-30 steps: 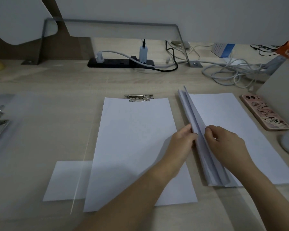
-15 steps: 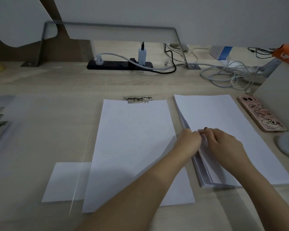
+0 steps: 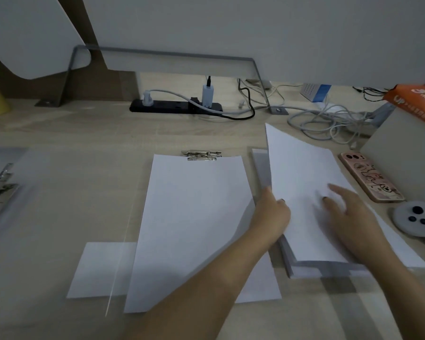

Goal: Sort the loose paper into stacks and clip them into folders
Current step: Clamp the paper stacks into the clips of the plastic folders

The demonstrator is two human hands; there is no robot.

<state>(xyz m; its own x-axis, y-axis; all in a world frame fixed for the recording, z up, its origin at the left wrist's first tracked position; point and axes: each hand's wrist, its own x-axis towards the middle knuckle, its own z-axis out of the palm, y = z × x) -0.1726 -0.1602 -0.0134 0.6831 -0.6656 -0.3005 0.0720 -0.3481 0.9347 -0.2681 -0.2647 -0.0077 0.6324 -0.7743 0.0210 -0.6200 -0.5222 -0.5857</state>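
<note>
My left hand (image 3: 271, 215) pinches the left edge of a white sheet (image 3: 302, 173) and holds it raised and tilted above the paper stack (image 3: 312, 268) on the right. My right hand (image 3: 349, 212) lies with fingers spread, blurred, over the lower part of that sheet and holds nothing. In the middle a clear folder with a metal clip (image 3: 201, 154) at its top carries a pile of white paper (image 3: 194, 217). A smaller white sheet (image 3: 101, 268) lies under the folder's left side. A second clear folder with its clip (image 3: 0, 190) is at the left edge.
A pink-cased phone (image 3: 371, 177) and a round grey device (image 3: 415, 218) lie right of the stack. A black power strip (image 3: 174, 106) and tangled white cables (image 3: 329, 121) run along the back. A grey box (image 3: 402, 153) with an orange packet (image 3: 417, 101) stands far right.
Both hands were at the stack's left edge, thumbing its sheets. Now my left hand has lifted one sheet off the stack, and my right hand has moved right and spread its fingers.
</note>
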